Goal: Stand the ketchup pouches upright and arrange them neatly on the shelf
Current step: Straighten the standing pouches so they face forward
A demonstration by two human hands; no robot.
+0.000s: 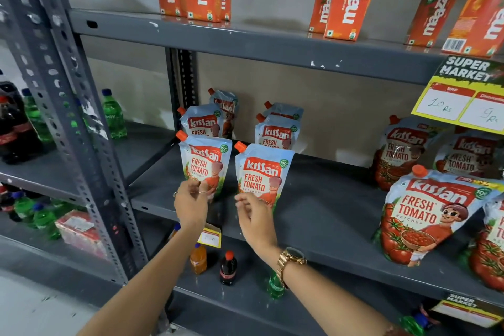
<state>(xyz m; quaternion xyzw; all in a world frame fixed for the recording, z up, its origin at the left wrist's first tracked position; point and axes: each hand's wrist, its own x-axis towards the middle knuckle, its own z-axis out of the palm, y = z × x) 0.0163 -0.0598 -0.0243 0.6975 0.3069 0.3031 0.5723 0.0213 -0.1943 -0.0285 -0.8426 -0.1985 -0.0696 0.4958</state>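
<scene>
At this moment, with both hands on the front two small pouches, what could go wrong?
1. The left hand pinches only the bottom of the left pouch; letting go could tip it back into the pouch behind.
2. The right hand touches the right pouch near the shelf edge; a nudge forward may drop it.

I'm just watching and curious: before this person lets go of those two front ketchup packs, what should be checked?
1. Left front pouch upright: ok.
2. Right front pouch upright: ok, tilted slightly.
3. Left hand fingers on its pouch: ok.
4. Right hand gripping its pouch: cannot tell, fingers near its base.
5. Gap between the two front pouches: ok, apart.
6. Large pouches on the right standing straight: not ok, leaning.
</scene>
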